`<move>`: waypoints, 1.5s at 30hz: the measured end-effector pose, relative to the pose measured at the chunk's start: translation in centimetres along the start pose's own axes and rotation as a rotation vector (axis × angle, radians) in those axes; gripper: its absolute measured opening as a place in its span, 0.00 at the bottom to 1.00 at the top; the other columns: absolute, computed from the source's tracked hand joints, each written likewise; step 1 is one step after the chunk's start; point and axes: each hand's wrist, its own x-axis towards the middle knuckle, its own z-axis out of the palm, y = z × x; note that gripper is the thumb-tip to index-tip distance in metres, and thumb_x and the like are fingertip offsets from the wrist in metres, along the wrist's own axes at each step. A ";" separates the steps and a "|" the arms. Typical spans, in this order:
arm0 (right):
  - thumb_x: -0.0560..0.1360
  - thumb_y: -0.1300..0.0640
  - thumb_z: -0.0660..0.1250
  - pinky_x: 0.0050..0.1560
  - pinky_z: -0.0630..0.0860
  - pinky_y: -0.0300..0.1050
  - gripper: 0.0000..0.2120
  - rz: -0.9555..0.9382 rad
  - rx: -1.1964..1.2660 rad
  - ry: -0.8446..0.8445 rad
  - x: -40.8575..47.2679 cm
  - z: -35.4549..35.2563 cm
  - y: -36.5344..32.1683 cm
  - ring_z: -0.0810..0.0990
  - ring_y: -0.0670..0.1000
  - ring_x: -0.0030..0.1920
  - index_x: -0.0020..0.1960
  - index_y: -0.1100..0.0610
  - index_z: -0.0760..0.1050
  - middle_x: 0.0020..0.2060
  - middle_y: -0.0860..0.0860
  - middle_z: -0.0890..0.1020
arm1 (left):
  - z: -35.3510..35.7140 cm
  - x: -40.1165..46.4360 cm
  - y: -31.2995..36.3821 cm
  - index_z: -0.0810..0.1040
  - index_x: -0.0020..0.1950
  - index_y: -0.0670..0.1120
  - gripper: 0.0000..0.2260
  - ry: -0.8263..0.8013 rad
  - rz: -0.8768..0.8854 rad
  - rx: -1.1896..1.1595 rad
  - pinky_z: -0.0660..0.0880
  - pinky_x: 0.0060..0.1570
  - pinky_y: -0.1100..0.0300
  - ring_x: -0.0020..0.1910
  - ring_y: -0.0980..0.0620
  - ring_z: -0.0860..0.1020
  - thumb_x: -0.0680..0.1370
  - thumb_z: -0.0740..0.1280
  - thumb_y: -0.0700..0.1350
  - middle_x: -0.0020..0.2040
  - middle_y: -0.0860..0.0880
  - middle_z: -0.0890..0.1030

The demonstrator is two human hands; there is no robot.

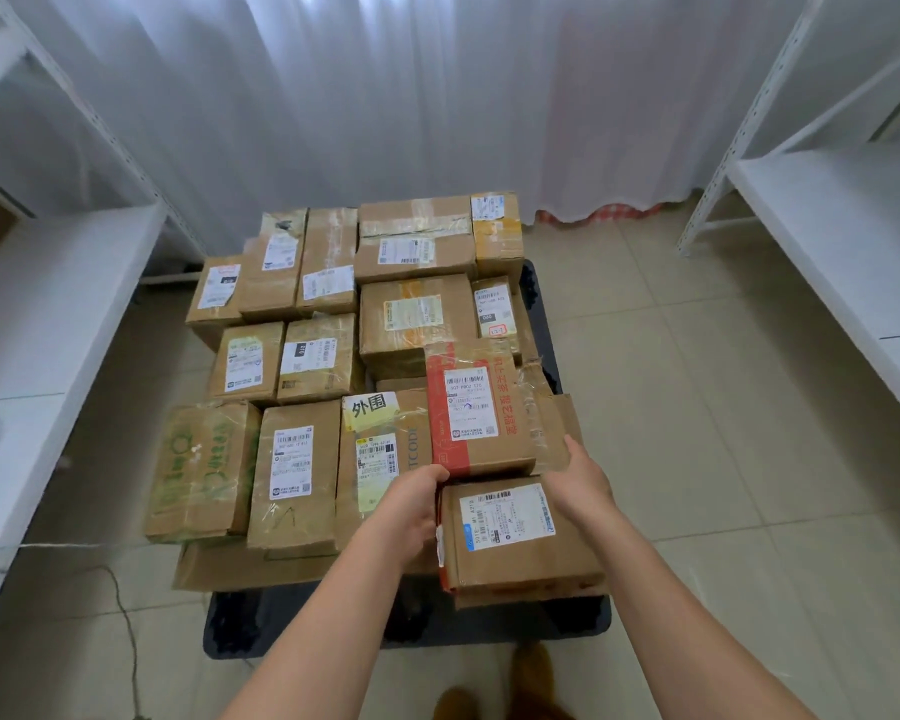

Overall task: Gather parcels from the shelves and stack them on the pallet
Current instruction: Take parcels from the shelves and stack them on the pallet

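Note:
Several taped cardboard parcels with shipping labels lie stacked on a black pallet (pixel 292 626) on the tiled floor. A parcel with red tape and red print (pixel 476 407) sits on top of the stack at the right front. My left hand (pixel 411 504) grips its near left corner. My right hand (pixel 583 480) holds its near right corner, fingers wrapped on the side. Just in front of it lies a parcel with a white and blue label (pixel 515 537).
White metal shelves stand on the left (pixel 48 304) and on the right (pixel 827 210). A white curtain (pixel 385 96) hangs behind the pallet. A thin cable (pixel 120 610) runs over the floor at the left front. My feet show at the bottom edge.

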 end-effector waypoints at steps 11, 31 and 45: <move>0.79 0.55 0.63 0.55 0.75 0.47 0.25 -0.049 0.100 0.192 -9.0 -1.9 -3.1 0.75 0.55 0.61 0.75 0.53 0.63 0.67 0.55 0.73 | -1.4 -3.2 2.2 0.74 0.61 0.43 0.10 -0.199 0.185 0.016 0.78 0.51 0.52 0.53 0.45 0.80 0.81 0.63 0.43 0.54 0.43 0.80; 0.80 0.52 0.63 0.52 0.68 0.39 0.17 -0.008 0.478 1.051 -38.2 -27.3 18.9 0.73 0.47 0.59 0.69 0.50 0.71 0.68 0.48 0.72 | 26.7 -31.4 -11.1 0.78 0.57 0.43 0.07 -1.023 0.420 0.489 0.77 0.49 0.56 0.46 0.46 0.80 0.80 0.64 0.42 0.52 0.45 0.81; 0.80 0.55 0.63 0.54 0.67 0.38 0.12 0.177 0.635 1.508 -61.7 -40.7 46.1 0.74 0.45 0.57 0.63 0.52 0.76 0.56 0.45 0.77 | 44.9 -57.5 -39.0 0.80 0.54 0.45 0.06 -1.444 0.395 0.839 0.77 0.41 0.58 0.42 0.49 0.81 0.80 0.64 0.42 0.47 0.47 0.83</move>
